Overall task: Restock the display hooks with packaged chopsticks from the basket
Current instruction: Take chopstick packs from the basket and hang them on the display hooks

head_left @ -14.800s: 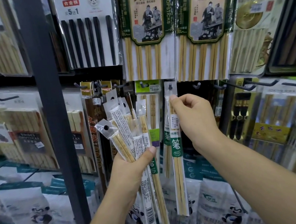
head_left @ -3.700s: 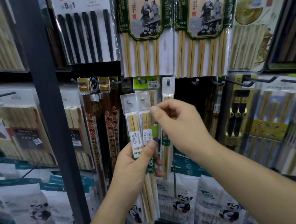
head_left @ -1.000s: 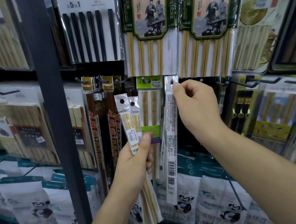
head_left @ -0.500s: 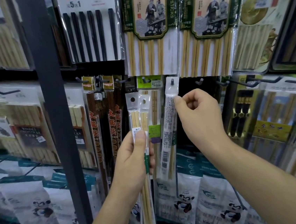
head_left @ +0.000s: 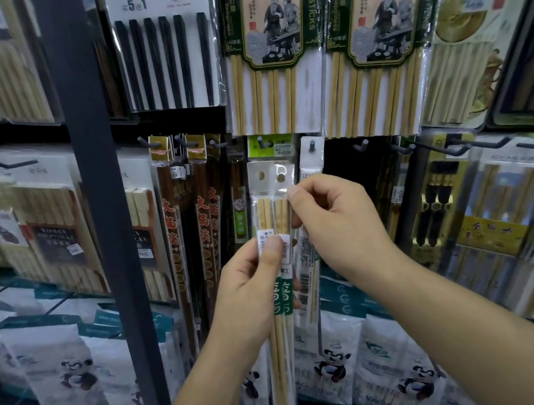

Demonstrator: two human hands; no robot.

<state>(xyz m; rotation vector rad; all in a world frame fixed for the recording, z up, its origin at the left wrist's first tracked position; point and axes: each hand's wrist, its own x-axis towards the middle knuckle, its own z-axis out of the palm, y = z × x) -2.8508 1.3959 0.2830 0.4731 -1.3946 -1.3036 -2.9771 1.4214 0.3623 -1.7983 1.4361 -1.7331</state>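
Observation:
My left hand (head_left: 251,289) grips two slim clear packs of bamboo chopsticks (head_left: 264,209) upright in front of the display, thumb over their white labels. My right hand (head_left: 337,224) pinches the top of the right-hand pack (head_left: 281,200) of the two, just below its hang hole. Behind them a pack (head_left: 312,161) of the same kind hangs on a display hook (head_left: 311,145), its back label facing out. An empty hook (head_left: 361,145) juts out to its right. No basket is in view.
A dark metal upright (head_left: 97,200) stands left of my hands. Dark red-lettered chopstick packs (head_left: 207,228) hang beside it. Large bamboo chopstick packs (head_left: 271,50) hang above, panda-printed bags (head_left: 334,357) below. More packs on long hooks (head_left: 483,143) fill the right.
My right hand let go of the pack it hung on the hook and moved down-left to pinch the top of a pack in my left hand. The left hand stayed about level.

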